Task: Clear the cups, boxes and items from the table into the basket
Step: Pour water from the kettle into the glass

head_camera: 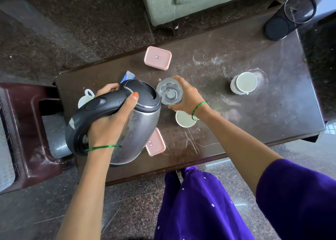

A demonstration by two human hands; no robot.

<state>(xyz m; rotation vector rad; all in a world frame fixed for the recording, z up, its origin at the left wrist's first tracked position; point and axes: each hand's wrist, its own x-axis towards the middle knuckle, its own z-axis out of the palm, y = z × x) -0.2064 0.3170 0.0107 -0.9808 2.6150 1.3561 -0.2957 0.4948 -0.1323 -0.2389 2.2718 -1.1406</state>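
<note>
My left hand (111, 119) grips the black handle of a steel electric kettle (138, 123), tilted so its spout touches the rim of a clear glass (170, 91). My right hand (189, 97) holds that glass from its right side, above the dark table (254, 116). One pink lidded box (157, 58) lies at the far edge; a second pink box (156, 145) is half hidden under the kettle. A paper cup (184, 119) sits below my right wrist and another paper cup (243, 83) stands to the right. A white cup (85, 97) and a blue sachet (127, 76) peek out behind the kettle.
A black mesh bin (289, 17) stands at the table's far right corner. A dark red plastic chair (27, 136) is at the left end, a grey-green sofa (181, 1) beyond the table. Speckled stone floor lies all around. No basket is in view.
</note>
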